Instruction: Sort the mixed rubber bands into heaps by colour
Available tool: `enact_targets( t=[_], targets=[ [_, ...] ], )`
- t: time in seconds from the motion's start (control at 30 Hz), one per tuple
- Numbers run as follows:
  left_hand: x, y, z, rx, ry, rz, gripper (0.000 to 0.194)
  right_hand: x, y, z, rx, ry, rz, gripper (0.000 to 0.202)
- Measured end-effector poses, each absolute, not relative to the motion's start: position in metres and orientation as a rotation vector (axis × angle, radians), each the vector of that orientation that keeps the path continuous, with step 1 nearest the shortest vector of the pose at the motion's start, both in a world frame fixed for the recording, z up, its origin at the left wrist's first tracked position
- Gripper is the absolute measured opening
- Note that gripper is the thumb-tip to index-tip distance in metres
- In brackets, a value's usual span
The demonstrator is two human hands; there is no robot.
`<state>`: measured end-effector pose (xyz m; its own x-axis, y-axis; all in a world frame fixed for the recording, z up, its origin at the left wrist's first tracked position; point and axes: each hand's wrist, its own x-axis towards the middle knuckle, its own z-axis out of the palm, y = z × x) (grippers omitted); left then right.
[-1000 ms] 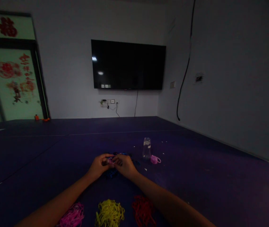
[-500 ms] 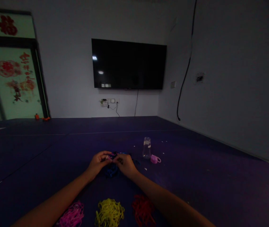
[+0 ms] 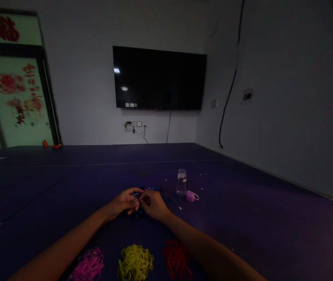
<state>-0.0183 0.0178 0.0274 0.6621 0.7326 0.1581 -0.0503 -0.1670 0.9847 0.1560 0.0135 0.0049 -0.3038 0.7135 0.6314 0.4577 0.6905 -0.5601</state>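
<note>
A pile of pink strands [image 3: 89,264] lies at near left on the purple bench [image 3: 75,191]. The left hand [image 3: 127,201] is curled; whether its grip holds anything cannot be told. A pile of yellow strands [image 3: 136,262] lies nearer. A dark blue heap [image 3: 138,214] lies under both hands. The right hand [image 3: 154,205] has its grip pinched closed, contents indiscernible. Next: red strands [image 3: 177,258], an upright clear bottle [image 3: 181,182], a pink cap [image 3: 191,196] just beside it.

A loose, dark blue tangle of strings [image 3: 138,214] is lying on the purple surface [image 3: 230,218], partly hiding behind the left hand [image 3: 124,202] and right hand [image 3: 154,205].
</note>
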Motion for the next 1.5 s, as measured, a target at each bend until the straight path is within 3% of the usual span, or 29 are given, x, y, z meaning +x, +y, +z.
enact_targets(
  t=[0.13,0.4,0.63,1.03,1.5],
  targets=[
    [-0.017,0.016,0.026,1.609,0.551,0.728,0.064,0.156,0.014,0.003,-0.919,-1.93,0.348,0.011],
    [-0.018,0.028,0.019,1.475,0.796,1.214,0.037,0.16,0.017,0.007,-0.877,-1.841,0.313,0.019],
    [-0.027,0.04,0.01,1.583,0.982,1.409,0.032,0.18,0.025,0.004,-1.189,-1.657,0.154,0.036],
    [-0.023,0.038,0.011,2.315,1.231,1.258,0.017,0.182,0.014,0.017,-1.713,-1.841,0.024,0.023],
    [-0.029,0.047,0.01,2.731,1.242,0.926,0.023,0.184,0.019,0.01,-1.542,-1.93,-0.005,0.027]
  ],
)
